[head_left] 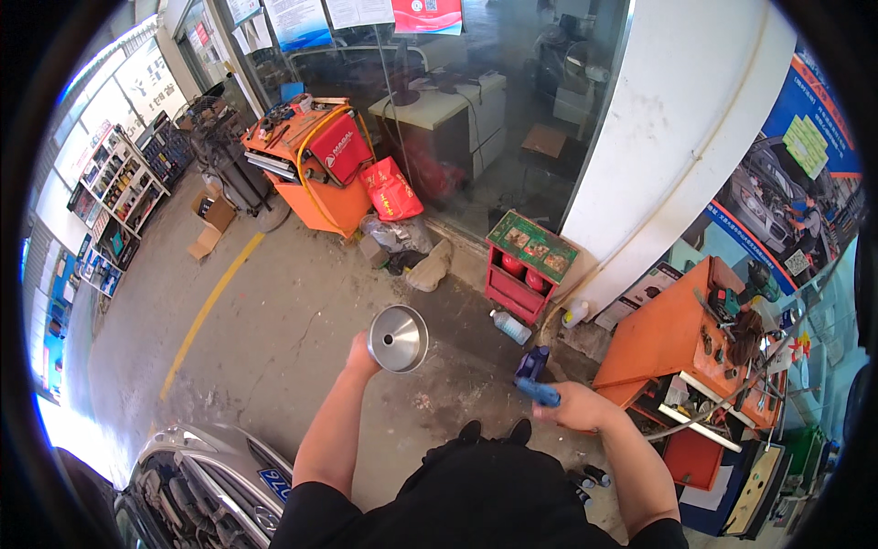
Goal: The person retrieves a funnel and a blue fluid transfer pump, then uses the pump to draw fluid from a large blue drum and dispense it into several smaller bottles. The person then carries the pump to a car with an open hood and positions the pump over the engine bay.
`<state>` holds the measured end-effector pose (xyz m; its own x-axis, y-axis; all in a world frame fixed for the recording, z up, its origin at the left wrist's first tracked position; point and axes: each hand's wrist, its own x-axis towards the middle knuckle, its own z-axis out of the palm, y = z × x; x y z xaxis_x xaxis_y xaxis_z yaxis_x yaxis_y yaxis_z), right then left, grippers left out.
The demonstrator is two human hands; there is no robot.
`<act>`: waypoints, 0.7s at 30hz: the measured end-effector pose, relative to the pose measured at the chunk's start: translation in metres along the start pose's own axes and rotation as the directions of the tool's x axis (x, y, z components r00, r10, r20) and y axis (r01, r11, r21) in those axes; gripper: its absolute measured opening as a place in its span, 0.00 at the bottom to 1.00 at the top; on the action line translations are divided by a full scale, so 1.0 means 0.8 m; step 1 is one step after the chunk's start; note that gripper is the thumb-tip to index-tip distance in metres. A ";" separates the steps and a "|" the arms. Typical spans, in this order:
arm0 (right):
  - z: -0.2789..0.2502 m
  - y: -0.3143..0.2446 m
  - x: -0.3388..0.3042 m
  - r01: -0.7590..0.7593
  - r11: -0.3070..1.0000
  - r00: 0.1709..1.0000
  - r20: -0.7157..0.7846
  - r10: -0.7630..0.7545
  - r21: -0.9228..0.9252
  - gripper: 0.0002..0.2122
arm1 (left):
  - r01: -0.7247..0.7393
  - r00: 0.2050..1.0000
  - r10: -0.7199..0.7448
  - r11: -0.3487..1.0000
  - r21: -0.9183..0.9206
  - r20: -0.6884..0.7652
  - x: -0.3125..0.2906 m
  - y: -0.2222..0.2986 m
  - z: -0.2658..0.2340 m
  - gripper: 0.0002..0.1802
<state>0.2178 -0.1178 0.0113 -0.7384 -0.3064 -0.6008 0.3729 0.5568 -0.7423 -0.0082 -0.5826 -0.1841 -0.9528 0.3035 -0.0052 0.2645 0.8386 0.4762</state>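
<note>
Silver metal, shiny and round: holds a funnel [410, 329] in the left hand [363, 353], by its left side, with fingers bent in at the rim and partly hidden behind. Wide mouth turned up, little dark hole in the middle. Up in the air over the grey floor [293, 302], well apart from the other hand. In the right hand [576, 407], holds a blue thing [540, 392], with fingers curled around the near end. Shows a darker, purple-blue part at the far end; cannot tell what kind of thing, or if one piece or two. Past that, on the floor, a clear bottle [509, 327] with pale blue in it, tipped over on its side, near a red box [530, 242] with a worn green top and round red things [512, 265] inside. By a white wall [681, 119], a small white bottle [574, 314] with some yellow on it. Off to the right, a big orange cabinet [640, 346] with lots of tools [724, 302] on the top surface and a drawer [701, 427] pulled out. Higher up and to the left, an orange cart [315, 206] with more tools on top, and a red bag [393, 189] at its side. On the floor there, a brown cardboard box [218, 212] near a yellow line [210, 316]. Down low on the left, a silver car [215, 437] with engine parts [174, 494] showing. Down at the bottom, dark shoes [470, 430], side by side.
</note>
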 end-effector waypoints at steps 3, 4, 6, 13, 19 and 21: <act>0.006 0.002 0.002 -0.008 0.998 1.000 0.020 0.009 -0.054 0.13 | 0.144 0.989 -0.144 0.980 -0.141 0.007 -0.005 0.004 0.001 0.13; 0.008 0.001 0.004 0.045 0.996 0.997 -0.054 -0.049 -0.075 0.13 | 0.098 0.994 -0.103 0.987 -0.131 -0.032 -0.006 0.004 0.000 0.13; 0.011 -0.003 0.004 0.049 0.992 0.985 -0.156 -0.068 -0.119 0.13 | -0.033 0.998 0.027 0.995 -0.095 -0.065 -0.008 0.003 -0.002 0.13; 0.003 -0.009 -0.001 0.003 0.995 0.993 -0.116 -0.015 -0.102 0.13 | 0.128 0.984 -0.141 0.985 -0.115 -0.109 0.000 -0.011 0.001 0.10; 0.005 -0.009 0.006 -0.006 0.989 0.997 -0.075 -0.005 -0.150 0.14 | -0.012 0.992 -0.012 0.984 -0.180 -0.129 -0.005 -0.030 -0.013 0.14; 0.006 -0.013 0.009 0.044 0.988 0.999 -0.021 -0.047 -0.150 0.14 | -0.060 0.996 0.061 0.998 0.004 -0.059 -0.004 -0.033 -0.020 0.16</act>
<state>0.2110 -0.1294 0.0136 -0.7667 -0.3163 -0.5587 0.2517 0.6525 -0.7148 -0.0146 -0.6133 -0.1826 -0.9422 0.3266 0.0754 0.3222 0.8204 0.4725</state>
